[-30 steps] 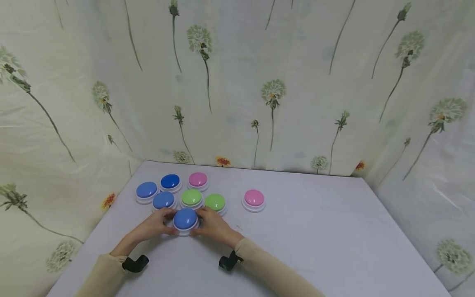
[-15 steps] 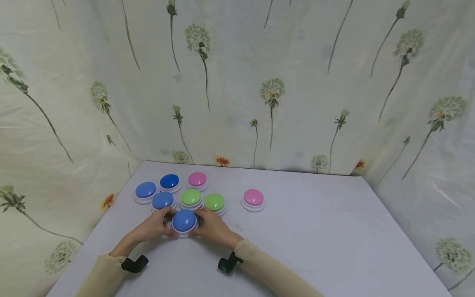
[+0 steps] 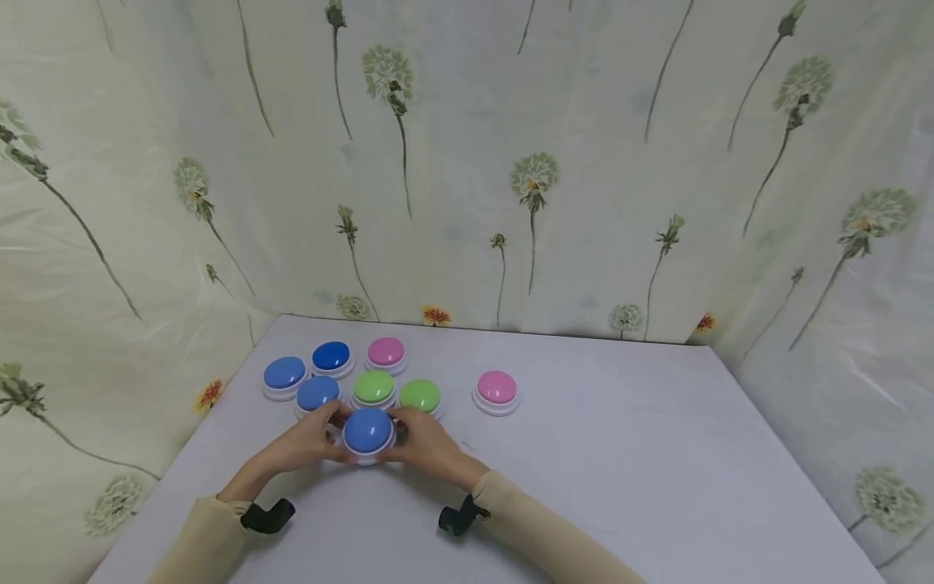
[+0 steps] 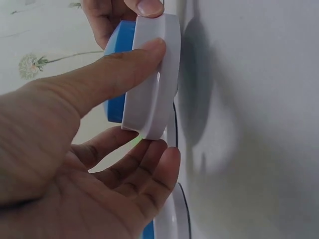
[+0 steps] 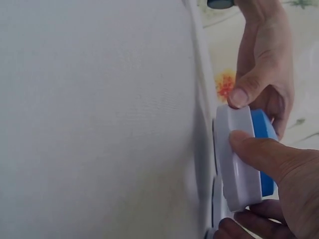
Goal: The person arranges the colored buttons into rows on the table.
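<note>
Both hands hold one blue push button (image 3: 368,431) with a white round base, from either side. My left hand (image 3: 305,440) grips its left edge, the thumb along the white base (image 4: 152,79) and the other fingers at the far side. On the right edge, my right hand (image 3: 429,444) pinches the base in the same way, thumb toward me. In the left wrist view the button hangs a little off the table, its shadow beside it. Just behind stand a blue button (image 3: 317,392), a green button (image 3: 374,386) and another green button (image 3: 420,396), partly covered by the hands.
Farther back on the white table (image 3: 620,454) are a light blue button (image 3: 284,372), a dark blue button (image 3: 331,355) and a pink button (image 3: 385,351). Another pink button (image 3: 497,388) stands apart to the right. A flower-printed curtain (image 3: 452,162) surrounds the table.
The held blue button has shifted slightly to the right, and my right hand has moved right with it. The other buttons have stayed in place; the head view has drifted a little.
</note>
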### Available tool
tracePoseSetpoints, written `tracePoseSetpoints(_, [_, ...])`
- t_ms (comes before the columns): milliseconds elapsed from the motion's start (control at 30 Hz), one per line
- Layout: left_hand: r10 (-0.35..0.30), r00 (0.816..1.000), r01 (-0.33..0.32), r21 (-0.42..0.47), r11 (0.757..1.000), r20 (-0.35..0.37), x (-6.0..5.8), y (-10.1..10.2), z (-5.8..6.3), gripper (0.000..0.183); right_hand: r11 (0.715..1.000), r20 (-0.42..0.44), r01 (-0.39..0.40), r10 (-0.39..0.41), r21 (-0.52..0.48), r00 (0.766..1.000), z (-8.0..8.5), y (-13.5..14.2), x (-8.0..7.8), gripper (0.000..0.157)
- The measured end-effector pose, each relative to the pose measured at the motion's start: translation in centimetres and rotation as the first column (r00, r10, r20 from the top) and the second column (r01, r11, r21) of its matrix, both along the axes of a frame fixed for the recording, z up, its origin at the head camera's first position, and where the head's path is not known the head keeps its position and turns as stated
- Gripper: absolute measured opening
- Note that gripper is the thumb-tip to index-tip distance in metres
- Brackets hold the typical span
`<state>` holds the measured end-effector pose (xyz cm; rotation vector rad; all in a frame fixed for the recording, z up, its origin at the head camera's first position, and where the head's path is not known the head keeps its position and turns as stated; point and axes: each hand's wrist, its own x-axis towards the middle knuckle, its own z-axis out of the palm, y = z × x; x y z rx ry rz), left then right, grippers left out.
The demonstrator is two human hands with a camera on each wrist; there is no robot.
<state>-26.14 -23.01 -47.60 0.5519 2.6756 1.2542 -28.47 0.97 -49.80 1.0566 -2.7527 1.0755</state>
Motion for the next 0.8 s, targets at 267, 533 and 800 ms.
tracePoseSetpoints(267, [-0.053,0.998,0.053,0.009,0.999,-0.045,0.6,1.8,1.3,0.064,0.999,0.016,0.013,-0.013,-0.032,1.0,1.9,2.2,1.3,0.067])
tracePoseSetpoints(533, [-0.081,0.994,0.082,0.001,0.997,-0.079,0.7,4.2,2.9,0.063,0.995,0.004,0.028,-0.028,-0.099,1.0,3.1,4.6,2.1,0.064])
tracePoseSetpoints(800, [-0.124,0.987,0.124,-0.002,0.992,-0.106,0.8,6.9,3.7,0.066,0.992,0.002,0.049,-0.049,-0.114,0.999,3.9,7.6,2.9,0.064])
